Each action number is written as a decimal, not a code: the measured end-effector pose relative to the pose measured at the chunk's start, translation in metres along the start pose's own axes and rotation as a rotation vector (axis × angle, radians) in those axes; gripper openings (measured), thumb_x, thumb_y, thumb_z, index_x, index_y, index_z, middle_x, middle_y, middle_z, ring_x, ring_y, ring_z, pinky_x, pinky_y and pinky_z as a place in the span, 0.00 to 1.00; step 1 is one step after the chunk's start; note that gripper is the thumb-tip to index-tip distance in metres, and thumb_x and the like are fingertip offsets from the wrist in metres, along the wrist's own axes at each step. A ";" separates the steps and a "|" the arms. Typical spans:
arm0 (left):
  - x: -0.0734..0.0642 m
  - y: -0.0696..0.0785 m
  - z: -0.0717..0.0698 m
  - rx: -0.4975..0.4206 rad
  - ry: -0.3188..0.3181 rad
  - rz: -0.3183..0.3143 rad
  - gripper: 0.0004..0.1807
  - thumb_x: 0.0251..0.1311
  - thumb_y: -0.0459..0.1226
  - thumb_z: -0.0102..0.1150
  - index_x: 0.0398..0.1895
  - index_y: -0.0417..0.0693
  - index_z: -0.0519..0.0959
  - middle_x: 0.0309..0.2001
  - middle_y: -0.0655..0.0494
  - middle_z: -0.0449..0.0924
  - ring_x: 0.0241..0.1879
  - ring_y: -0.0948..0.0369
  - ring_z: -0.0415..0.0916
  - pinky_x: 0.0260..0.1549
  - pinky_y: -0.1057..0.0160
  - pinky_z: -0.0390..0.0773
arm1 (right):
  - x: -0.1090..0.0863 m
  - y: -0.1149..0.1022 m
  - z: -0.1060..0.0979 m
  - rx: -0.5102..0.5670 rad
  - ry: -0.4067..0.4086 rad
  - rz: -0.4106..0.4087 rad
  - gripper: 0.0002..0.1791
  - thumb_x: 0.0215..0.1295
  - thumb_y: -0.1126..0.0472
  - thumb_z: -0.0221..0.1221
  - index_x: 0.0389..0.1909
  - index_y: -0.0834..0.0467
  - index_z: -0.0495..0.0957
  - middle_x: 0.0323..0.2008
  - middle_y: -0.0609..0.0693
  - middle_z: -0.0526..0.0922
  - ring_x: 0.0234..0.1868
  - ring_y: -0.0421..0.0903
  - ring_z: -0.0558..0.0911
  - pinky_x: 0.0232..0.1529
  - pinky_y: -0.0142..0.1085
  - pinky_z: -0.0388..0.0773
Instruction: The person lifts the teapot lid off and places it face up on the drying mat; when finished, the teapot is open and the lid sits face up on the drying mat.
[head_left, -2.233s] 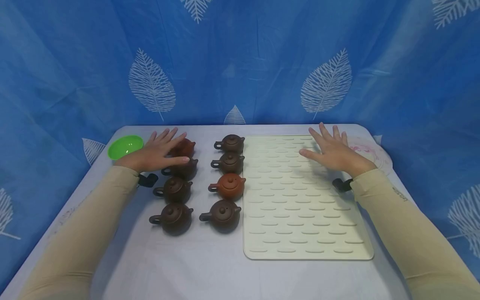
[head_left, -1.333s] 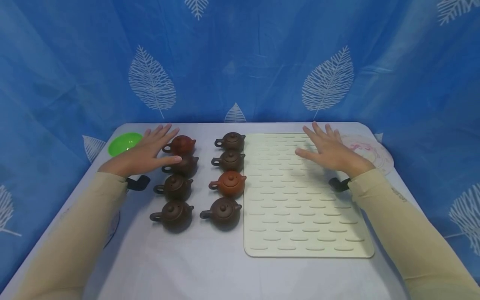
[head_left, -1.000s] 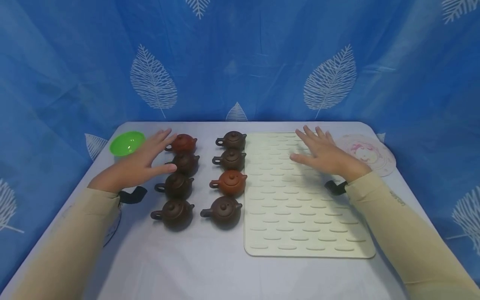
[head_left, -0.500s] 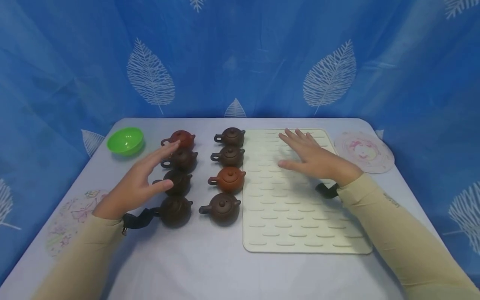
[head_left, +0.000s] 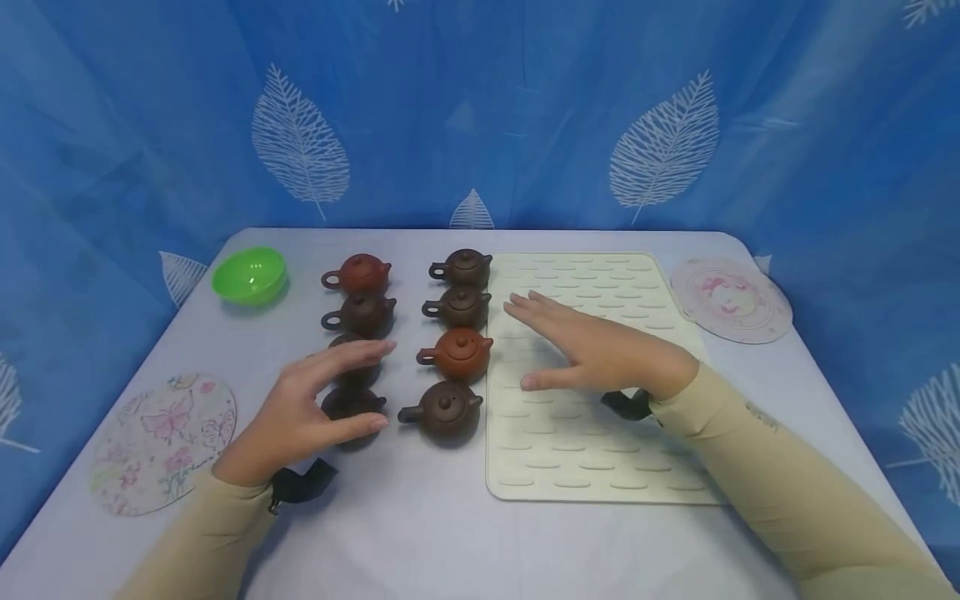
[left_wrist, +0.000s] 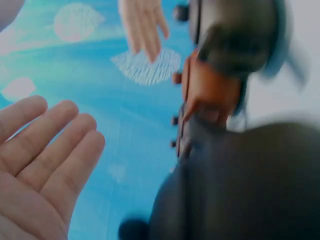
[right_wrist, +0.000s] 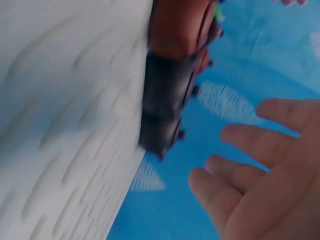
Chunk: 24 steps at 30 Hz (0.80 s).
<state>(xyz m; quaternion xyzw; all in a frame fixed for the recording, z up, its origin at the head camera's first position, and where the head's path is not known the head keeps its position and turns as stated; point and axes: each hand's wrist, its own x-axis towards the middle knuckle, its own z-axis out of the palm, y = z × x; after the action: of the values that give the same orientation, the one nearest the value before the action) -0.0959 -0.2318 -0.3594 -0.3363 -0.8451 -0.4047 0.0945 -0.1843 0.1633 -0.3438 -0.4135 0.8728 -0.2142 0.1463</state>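
Observation:
Two columns of small clay teapots stand left of the middle, all with handles to the left and spouts to the right. My left hand hovers with extended fingers over the front of the left column, partly covering a dark brown teapot and the one behind it. My right hand, fingers straight and thumb apart, is above the cream ridged mat. Nearest its fingertips are a reddish-brown teapot and a dark teapot. At the front of the right column sits another brown teapot. Neither hand holds anything.
A green bowl stands at the back left. In front of it lies a round flowered placemat, and a pink-patterned one lies at the back right. Another reddish teapot heads the left column. A blue curtain hangs behind the table.
Both hands have drawn nearer the person and inward: the left from the back-left teapots to the front ones, the right leftward across the mat. The teapots have stayed in place.

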 end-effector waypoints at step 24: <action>0.003 -0.006 0.042 0.240 0.010 0.111 0.21 0.44 0.32 0.87 0.45 0.43 0.90 0.42 0.59 0.90 0.41 0.63 0.87 0.42 0.62 0.85 | 0.030 -0.044 0.035 -0.012 0.055 -0.428 0.35 0.74 0.46 0.66 0.72 0.64 0.73 0.70 0.52 0.77 0.71 0.46 0.73 0.71 0.40 0.65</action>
<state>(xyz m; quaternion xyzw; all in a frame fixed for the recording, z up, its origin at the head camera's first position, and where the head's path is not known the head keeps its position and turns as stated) -0.0971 -0.2016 -0.3889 -0.3666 -0.8671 -0.2966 0.1605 -0.1581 0.1058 -0.3547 -0.5844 0.7700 -0.2463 0.0710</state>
